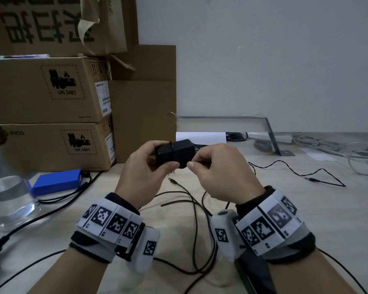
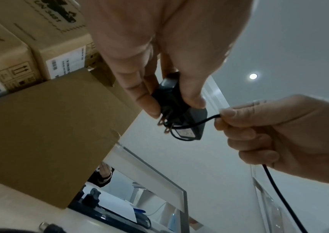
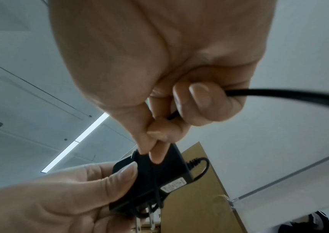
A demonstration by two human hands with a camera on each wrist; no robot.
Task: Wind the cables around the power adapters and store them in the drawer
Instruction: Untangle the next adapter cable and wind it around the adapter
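Note:
A black power adapter (image 1: 175, 151) (image 2: 187, 124) (image 3: 159, 176) is held above the desk, gripped between the thumb and fingers of my left hand (image 1: 149, 166) (image 2: 159, 88) (image 3: 60, 197). Its metal prongs (image 2: 164, 124) (image 3: 149, 220) point downward. A turn of thin black cable (image 2: 197, 123) (image 3: 279, 93) lies across the adapter's body. My right hand (image 1: 217, 168) (image 2: 269, 130) (image 3: 169, 118) pinches that cable just right of the adapter, and the rest hangs in loops onto the desk (image 1: 200, 219). No drawer is in view.
Stacked cardboard boxes (image 1: 51, 92) stand at the left. A blue battery pack (image 1: 57, 181) and a glass of water (image 1: 9, 200) sit front left. Another thin black cable (image 1: 295, 172) with a barrel plug lies to the right, near a metal bracket (image 1: 272, 134) and white cables (image 1: 348, 149).

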